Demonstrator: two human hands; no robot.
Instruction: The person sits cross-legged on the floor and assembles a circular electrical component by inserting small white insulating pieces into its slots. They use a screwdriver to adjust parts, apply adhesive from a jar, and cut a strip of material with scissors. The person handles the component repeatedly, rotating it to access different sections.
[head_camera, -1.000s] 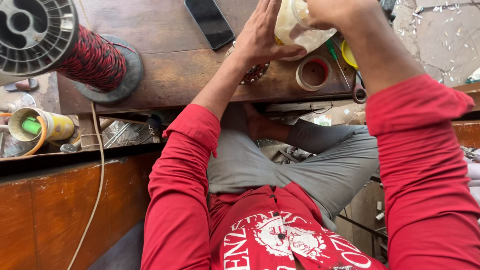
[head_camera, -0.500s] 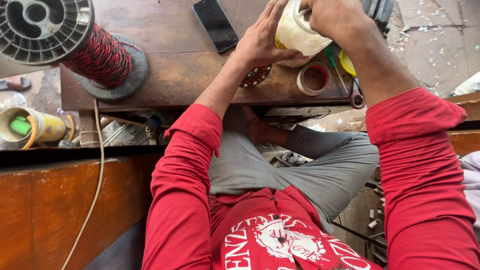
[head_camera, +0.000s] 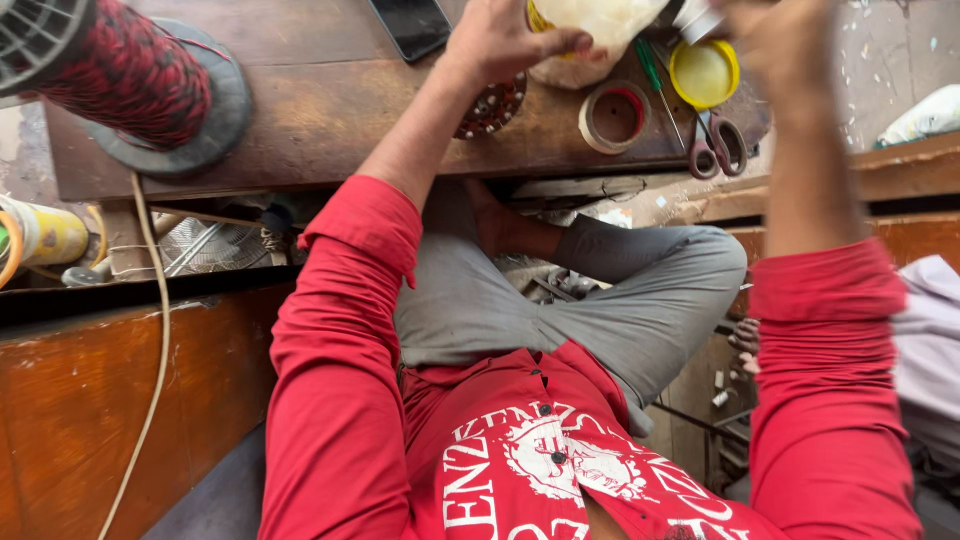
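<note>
My left hand (head_camera: 500, 40) grips a pale, translucent plastic jar (head_camera: 590, 30) at the top edge of view, above the wooden bench (head_camera: 330, 110). My right hand (head_camera: 785, 45) is blurred and raised to the right of the jar, its fingers next to a small white piece (head_camera: 695, 18). Whether it holds that piece is unclear. Under the left wrist lies a round dark part with small coils (head_camera: 492, 105). A yellow lid (head_camera: 705, 72) rests on the bench just below the right hand.
On the bench lie a roll of tape (head_camera: 615, 115), scissors (head_camera: 715, 145), a green-handled screwdriver (head_camera: 655, 80), a black phone (head_camera: 410, 25) and a large spool of red wire (head_camera: 130, 75). A cable (head_camera: 160, 320) hangs at the left. My crossed legs sit below the bench.
The view has closed in on the bench. My right hand has come off the jar and moved to the right. The left hand still holds the jar.
</note>
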